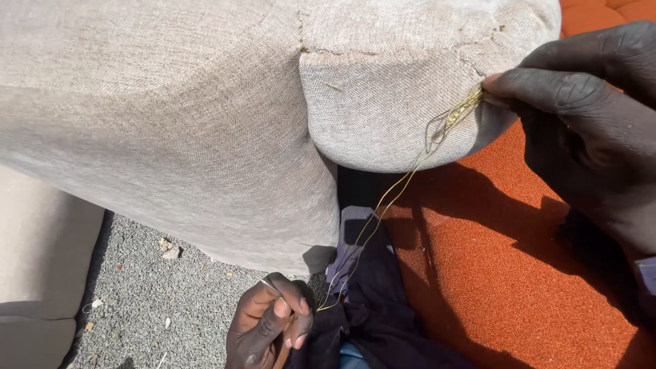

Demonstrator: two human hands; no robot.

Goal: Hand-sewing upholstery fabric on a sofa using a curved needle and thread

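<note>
We see a length of yellow-gold thread (383, 205) running in doubled strands from the rounded corner of a beige upholstered cushion (383, 102) down to the bottom of the view. At the upper end the strands bunch into a small tangle of loops, lying against the coarse woven fabric just below a puckered seam. The thread looks thin, slightly glossy and slack rather than taut, with a gentle curve along its run.

Our right hand (588, 123) presses its fingertips (499, 85) together on the upper end of the thread, right at the cushion's edge, so that grip is closed on the thread. Our left hand (270, 324), low in the view, has thumb and fingers pinched tight on a thin metal needle (268, 285), whose shaft pokes out up and to the left; the lower end of the thread ends just beside these fingers.

Beneath the cushion lies an orange-red textured upholstery panel (492, 273), partly in shadow. Dark clothing (376, 301) sits between the hands, and grey gravel ground (157, 294) shows at the lower left.
</note>
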